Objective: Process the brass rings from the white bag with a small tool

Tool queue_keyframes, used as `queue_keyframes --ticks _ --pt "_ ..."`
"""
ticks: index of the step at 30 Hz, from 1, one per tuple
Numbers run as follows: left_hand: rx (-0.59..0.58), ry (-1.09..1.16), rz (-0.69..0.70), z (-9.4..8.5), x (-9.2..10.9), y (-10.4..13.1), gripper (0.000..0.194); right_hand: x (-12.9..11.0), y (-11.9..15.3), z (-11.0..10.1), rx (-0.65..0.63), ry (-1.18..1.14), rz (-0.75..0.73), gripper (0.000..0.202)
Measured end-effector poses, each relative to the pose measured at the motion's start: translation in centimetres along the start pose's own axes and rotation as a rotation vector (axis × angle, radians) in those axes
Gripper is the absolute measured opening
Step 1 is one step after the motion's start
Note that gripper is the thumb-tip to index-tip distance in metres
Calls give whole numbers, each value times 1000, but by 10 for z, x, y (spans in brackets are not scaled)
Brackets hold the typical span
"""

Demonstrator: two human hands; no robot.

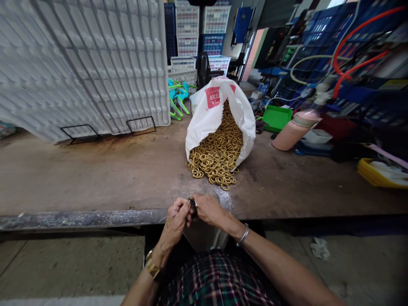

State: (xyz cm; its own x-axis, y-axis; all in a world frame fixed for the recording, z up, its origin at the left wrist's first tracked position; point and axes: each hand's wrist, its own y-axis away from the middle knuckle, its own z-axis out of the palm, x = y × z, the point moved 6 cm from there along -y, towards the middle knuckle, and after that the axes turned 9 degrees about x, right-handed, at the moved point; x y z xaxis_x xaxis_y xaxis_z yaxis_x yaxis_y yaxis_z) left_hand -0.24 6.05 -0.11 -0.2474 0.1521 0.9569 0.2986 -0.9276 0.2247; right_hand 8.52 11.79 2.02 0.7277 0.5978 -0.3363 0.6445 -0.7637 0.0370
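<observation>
At the table's front edge, my left hand [177,217] and my right hand [208,208] meet with their fingers closed. Between the fingertips is a small dark piece [192,205], mostly covered, whose kind I cannot make out. Something pale shows by the right fingers. Just beyond the hands, many brass-coloured rings [216,163] spill onto the table out of a white plastic sack [204,123] with red print, which lies with its mouth towards me.
White ribbed plastic trays [127,68] stand upright on the wooden table [127,178] at left, by black wire stands [142,125]. To the right are a green bin [277,119], a pink bottle [291,131] and a yellow tray [379,176]. Crates [187,23] are stacked behind.
</observation>
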Motion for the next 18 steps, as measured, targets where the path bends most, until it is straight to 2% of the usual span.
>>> queue_keyframes --ticks 4,7,12,15,18 --pt "-53 15 -33 3 0 4 28 10 -12 -6 14 87 90 24" --pt "-98 119 -104 7 -3 8 26 21 -25 -12 81 115 147 23" --pt "10 400 -196 3 -3 1 25 31 -46 -24 294 114 260 25" --pt "68 466 -250 -1 -2 -3 26 33 -58 -24 312 137 320 25" --pt "74 528 -274 -3 0 -4 25 34 -65 -23 304 161 326 24"
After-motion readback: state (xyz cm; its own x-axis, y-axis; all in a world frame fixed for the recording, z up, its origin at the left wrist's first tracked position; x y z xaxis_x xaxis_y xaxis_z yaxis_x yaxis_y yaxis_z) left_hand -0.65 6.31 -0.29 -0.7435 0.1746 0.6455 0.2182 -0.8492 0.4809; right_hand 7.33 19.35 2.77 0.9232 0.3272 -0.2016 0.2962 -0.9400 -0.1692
